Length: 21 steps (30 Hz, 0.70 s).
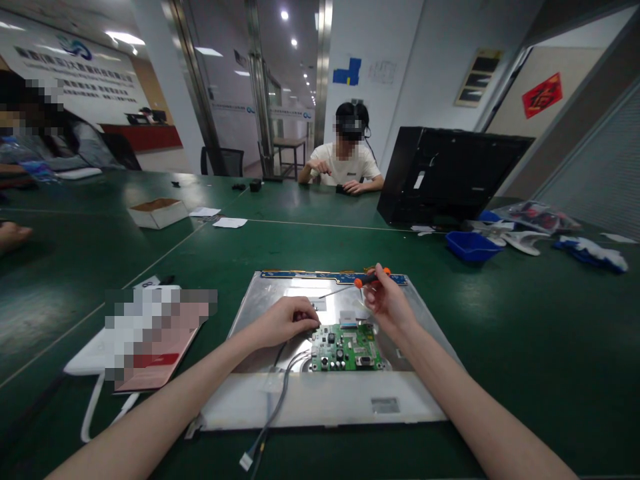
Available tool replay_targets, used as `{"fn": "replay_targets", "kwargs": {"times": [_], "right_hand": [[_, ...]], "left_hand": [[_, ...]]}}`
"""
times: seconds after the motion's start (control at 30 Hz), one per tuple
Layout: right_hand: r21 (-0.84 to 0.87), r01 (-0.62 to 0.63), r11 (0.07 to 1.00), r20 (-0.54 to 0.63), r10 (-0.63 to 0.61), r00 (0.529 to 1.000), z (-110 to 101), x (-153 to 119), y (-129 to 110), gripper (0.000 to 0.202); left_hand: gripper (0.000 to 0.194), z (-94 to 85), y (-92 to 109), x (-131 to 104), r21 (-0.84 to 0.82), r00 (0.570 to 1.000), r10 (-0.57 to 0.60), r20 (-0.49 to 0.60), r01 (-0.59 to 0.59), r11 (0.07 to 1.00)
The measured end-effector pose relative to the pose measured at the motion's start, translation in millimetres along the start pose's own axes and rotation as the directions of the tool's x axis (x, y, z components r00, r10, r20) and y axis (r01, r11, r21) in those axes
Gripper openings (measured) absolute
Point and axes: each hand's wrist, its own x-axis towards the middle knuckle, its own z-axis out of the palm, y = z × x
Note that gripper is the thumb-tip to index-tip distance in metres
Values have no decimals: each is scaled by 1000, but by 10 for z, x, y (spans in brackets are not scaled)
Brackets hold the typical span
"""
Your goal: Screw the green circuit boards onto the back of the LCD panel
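A flat metal display panel [345, 407] lies on the green table, with a green circuit board [345, 348] on its middle and a blue strip board along its far edge. My left hand [290, 321] is closed at the board's upper left corner; what its fingers pinch, if anything, is hidden. My right hand [389, 305] holds a screwdriver [371, 279] with a black and orange handle above the panel. Its thin shaft points left, with the tip beyond my left hand's fingers. A grey cable [284, 393] runs from the board's left side over the panel's near edge to a white connector.
A pink item [165, 360] and white devices with a cable lie at left. Farther off are a cardboard box [159, 213], a blue tray [471, 247], a black monitor [450, 177], gloves [590, 253] and a seated person [347, 160]. Another person sits far left.
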Motion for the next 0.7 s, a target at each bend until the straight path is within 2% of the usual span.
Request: {"fn": "replay_targets", "kwargs": {"times": [0.3, 0.57, 0.7], "right_hand": [[-6, -40, 999, 63, 40, 997, 23, -54, 6, 36], [-49, -28, 998, 102, 33, 994, 30, -78, 29, 35], [-63, -11, 998, 98, 17, 995, 30, -76, 34, 35]], "left_hand": [[11, 16, 18, 6, -11, 1000, 22, 8, -22, 1000], [10, 41, 88, 11, 135, 999, 20, -38, -15, 991], [8, 41, 83, 6, 97, 999, 16, -34, -13, 995]]}}
